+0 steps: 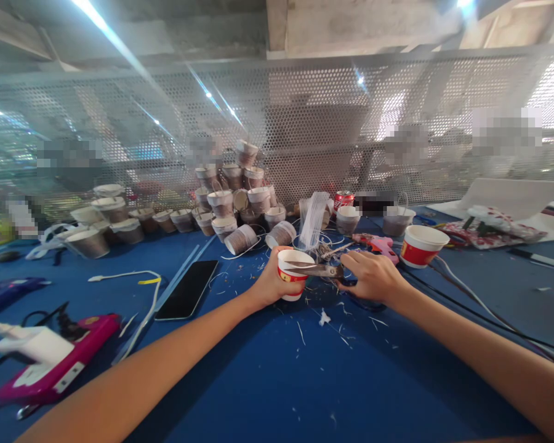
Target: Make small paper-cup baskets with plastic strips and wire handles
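My left hand [273,280] is wrapped round a red and white paper cup [290,294], holding it upright over the blue table. In my right hand [373,275] is a pair of scissors [325,271], its fingers closed about the handles. The blades lie across the cup's upper part, near the rim, and look slightly apart. Whether they touch the paper I cannot tell. To the right stands a second red and white paper cup [422,247]. Just behind my right hand lies a pink glue gun [382,245].
Wrapped cups [221,203] are stacked at the back before a perforated metal screen [314,123]. A bundle of clear sticks [314,215] and a red can [344,199] stand nearby. Left lie a phone [188,289] and a magenta power strip [83,344]. Cables run along the right; scraps litter the middle.
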Tool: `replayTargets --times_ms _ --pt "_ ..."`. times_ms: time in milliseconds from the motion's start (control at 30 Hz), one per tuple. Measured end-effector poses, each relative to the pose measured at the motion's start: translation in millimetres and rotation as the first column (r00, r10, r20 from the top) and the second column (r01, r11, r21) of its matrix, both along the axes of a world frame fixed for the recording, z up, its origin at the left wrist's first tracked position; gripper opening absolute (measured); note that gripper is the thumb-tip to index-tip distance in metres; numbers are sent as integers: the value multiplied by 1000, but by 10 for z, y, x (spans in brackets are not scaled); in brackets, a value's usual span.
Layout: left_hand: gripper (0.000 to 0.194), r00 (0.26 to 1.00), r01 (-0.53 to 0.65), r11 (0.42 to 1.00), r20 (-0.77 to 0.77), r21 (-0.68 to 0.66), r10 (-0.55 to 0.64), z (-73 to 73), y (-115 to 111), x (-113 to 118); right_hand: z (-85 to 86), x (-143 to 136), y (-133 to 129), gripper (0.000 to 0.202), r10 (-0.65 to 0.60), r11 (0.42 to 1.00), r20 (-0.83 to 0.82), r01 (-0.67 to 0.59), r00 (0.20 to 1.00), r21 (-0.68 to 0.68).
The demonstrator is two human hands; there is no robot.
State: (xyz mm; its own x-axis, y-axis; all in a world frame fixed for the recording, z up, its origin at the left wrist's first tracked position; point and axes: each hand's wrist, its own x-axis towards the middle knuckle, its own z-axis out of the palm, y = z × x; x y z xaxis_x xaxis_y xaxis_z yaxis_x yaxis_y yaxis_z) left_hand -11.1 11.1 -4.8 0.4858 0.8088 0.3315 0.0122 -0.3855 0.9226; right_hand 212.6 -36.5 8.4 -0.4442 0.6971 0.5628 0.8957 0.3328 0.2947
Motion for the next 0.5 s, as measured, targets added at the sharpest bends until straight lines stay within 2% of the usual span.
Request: replayTargets --times_ms 133,267,333,500 --pt "72 998 41 995 41 -86 -37 14 12 -25 -23 12 17 27 31 999 -7 -30 1000 43" --pt "73 982 165 956 127 -243 -137 47 23 -49 -42 15 31 28 25 999 -36 -23 999 46" --pt "70 975 208 938 139 -277 -175 62 22 -47 -41 12 29 28 7 999 -45 -5 999 33" --pt "61 991 120 968 92 -220 -102 56 9 -11 -2 -24 -16 29 -48 998 -34 47 998 -32"
